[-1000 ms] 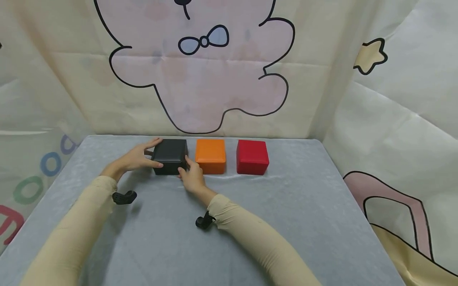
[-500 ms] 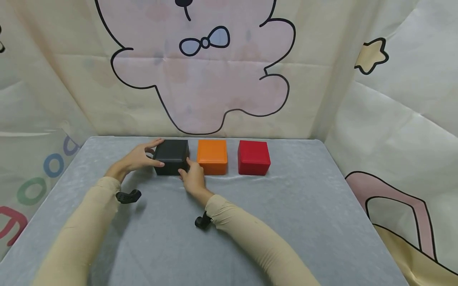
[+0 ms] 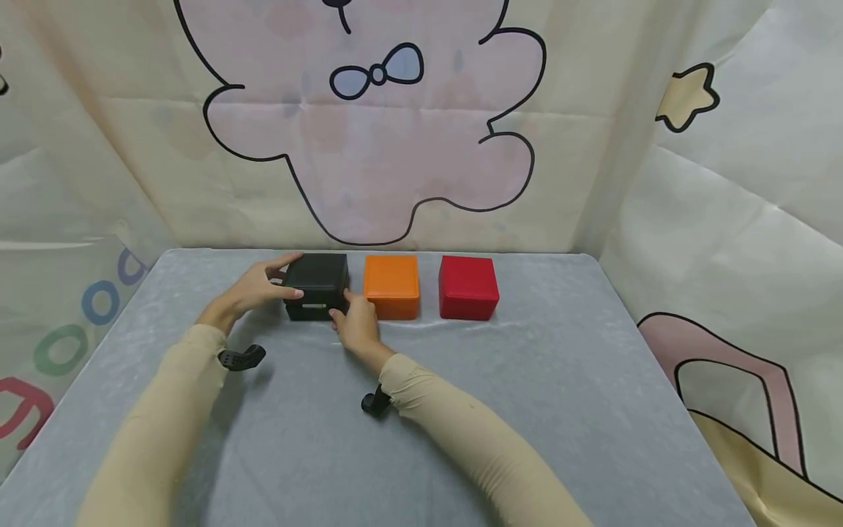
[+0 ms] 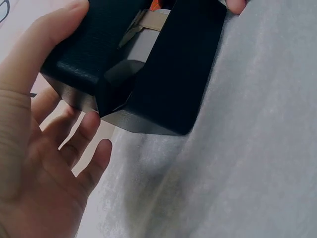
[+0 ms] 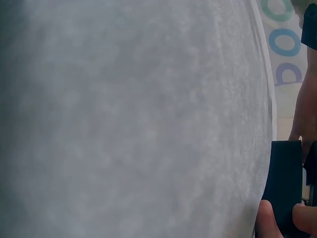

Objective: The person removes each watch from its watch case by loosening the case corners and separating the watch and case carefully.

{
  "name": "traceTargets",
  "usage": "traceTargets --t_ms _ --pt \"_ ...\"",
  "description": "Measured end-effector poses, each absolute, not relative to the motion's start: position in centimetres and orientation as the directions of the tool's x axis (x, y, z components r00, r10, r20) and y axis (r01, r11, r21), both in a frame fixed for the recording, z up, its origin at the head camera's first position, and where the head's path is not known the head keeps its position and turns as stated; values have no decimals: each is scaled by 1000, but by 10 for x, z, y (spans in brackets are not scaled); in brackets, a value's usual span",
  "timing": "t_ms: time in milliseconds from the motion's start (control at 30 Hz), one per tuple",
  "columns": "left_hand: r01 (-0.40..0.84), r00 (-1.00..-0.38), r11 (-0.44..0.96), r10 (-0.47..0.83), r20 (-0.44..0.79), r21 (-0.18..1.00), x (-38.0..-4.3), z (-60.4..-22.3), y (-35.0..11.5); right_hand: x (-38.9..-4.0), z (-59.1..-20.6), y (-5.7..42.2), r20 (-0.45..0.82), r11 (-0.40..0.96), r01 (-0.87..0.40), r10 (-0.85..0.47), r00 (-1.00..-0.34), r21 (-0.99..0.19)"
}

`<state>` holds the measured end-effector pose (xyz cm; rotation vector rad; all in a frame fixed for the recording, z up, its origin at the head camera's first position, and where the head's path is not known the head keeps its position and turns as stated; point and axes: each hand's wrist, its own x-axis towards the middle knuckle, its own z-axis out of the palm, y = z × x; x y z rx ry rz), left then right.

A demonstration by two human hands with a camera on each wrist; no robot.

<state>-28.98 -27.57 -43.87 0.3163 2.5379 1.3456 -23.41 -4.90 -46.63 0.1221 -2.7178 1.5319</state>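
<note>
A black box [image 3: 317,272] stands at the back left of the table, its lid raised a little at the front. My left hand [image 3: 253,289] holds the lid from the left, thumb on the front and fingers behind. In the left wrist view, a gap between lid [image 4: 94,49] and base [image 4: 173,79] shows a pale grey inside and a tan strip [image 4: 154,20]. At the front right corner, my right hand [image 3: 358,326] pinches the base. The right wrist view catches its fingertips [image 5: 267,218] against the dark side of the base.
Just right of the black box sits an orange box [image 3: 391,287], and a red box [image 3: 469,288] stands farther right; both have their lids down. A grey cloth covers the table [image 3: 527,410]. A printed curtain [image 3: 408,161] hangs behind it.
The front of the black box's lid has come up slightly, and a light slit now shows under it. My left thumb has risen with it; my right hand stays in place.
</note>
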Motion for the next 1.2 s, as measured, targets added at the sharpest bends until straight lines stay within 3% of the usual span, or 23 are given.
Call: traceTargets --t_ms 433,633,1200 --pt "86 -955 524 284 -79 847 -292 -438 -274 -237 -464 -47 36 552 -72 -77 -996 -831" --pt "79 -963 519 259 -69 851 -288 -429 -268 -237 -460 -47 35 634 -85 -92 -995 -769" --pt "-15 -956 510 246 -163 860 -308 -432 -270 -236 -459 -43 23 666 -108 -135 -991 -738"
